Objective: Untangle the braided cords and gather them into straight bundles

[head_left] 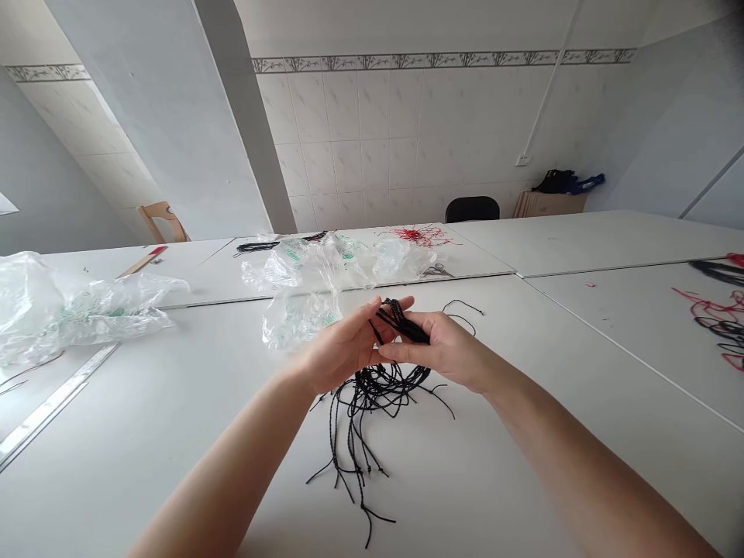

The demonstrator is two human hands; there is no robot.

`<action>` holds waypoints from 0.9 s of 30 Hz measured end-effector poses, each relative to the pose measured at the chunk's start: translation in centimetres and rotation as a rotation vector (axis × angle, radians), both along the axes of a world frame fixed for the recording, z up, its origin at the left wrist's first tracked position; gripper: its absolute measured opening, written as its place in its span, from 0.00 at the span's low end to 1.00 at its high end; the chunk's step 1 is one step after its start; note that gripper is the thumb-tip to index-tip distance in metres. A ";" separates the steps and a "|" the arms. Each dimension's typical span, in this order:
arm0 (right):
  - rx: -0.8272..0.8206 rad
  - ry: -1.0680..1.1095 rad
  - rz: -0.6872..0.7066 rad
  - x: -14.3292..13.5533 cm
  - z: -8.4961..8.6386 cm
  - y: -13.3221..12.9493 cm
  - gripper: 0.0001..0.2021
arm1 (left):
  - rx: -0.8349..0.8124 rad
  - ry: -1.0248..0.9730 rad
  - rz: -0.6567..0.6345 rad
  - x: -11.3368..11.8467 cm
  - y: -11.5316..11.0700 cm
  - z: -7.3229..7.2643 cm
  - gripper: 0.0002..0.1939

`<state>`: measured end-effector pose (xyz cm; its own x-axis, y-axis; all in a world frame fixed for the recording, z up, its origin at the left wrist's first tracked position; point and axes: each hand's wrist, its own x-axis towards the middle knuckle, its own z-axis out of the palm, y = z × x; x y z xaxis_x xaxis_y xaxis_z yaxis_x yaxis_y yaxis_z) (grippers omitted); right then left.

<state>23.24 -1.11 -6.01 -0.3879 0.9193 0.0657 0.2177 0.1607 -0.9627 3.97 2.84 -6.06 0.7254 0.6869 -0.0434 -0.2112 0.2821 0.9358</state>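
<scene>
A bundle of black braided cords point(401, 322) is held up between my two hands, just above the white table. My right hand point(450, 349) is closed on the looped bundle, thumb across its near side. My left hand point(342, 353) grips it from the other side, fingers reaching behind the strands and thumb at the top; part of its grasp is hidden. Below both hands, more black cords point(387, 391) hang or lie in a tangle, with knotted loose ends trailing toward me. One thin black end sticks out beyond my right hand.
Crumpled clear plastic bags point(302, 310) lie ahead, and another bag point(75, 306) is at left beside a metal ruler point(58, 403). Farther back are red cords point(418, 235), scissors point(437, 270) and black cords point(259, 246). Red and black cords point(721, 325) lie at right.
</scene>
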 end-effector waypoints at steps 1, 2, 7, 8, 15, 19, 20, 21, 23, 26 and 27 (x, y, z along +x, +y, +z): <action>0.002 -0.015 -0.007 0.0 -0.1 0.0 0.13 | 0.005 -0.007 -0.002 0.0 0.0 -0.1 0.26; 0.004 -0.024 -0.009 0.0 -0.1 0.0 0.13 | 0.014 -0.012 -0.005 0.0 0.0 -0.1 0.25; 0.035 0.081 0.006 1.3 0.9 -0.3 0.16 | 0.126 0.013 -0.059 -0.1 0.0 0.4 0.27; 0.048 0.096 -0.003 1.8 1.3 -0.4 0.18 | 0.146 0.023 -0.070 -0.2 0.0 0.6 0.27; 0.121 0.131 -0.072 3.8 2.6 -0.9 0.10 | 0.290 0.205 -0.048 -1.1 -0.1 1.9 0.28; 0.129 0.333 -0.039 3.8 2.9 -1.0 0.12 | 0.315 0.265 0.140 -1.3 0.0 2.4 0.29; 0.117 0.384 -0.032 3.8 3.0 -1.2 0.12 | 0.314 0.242 0.206 -1.2 0.1 2.4 0.28; 0.104 0.428 -0.026 3.8 3.2 -1.4 0.11 | 0.317 0.215 0.268 -1.1 0.1 2.2 0.26; 0.067 0.511 -0.006 3.7 3.6 -2.0 0.11 | 0.339 0.156 0.329 -0.4 0.2 1.4 0.20; -0.002 0.624 0.066 3.4 4.1 -2.9 0.10 | 0.400 0.044 0.225 1.2 -0.1 -0.4 0.22; -0.017 0.661 0.091 3.3 4.2 -3.2 0.09 | 0.425 0.014 0.150 1.8 -0.2 -1.0 0.26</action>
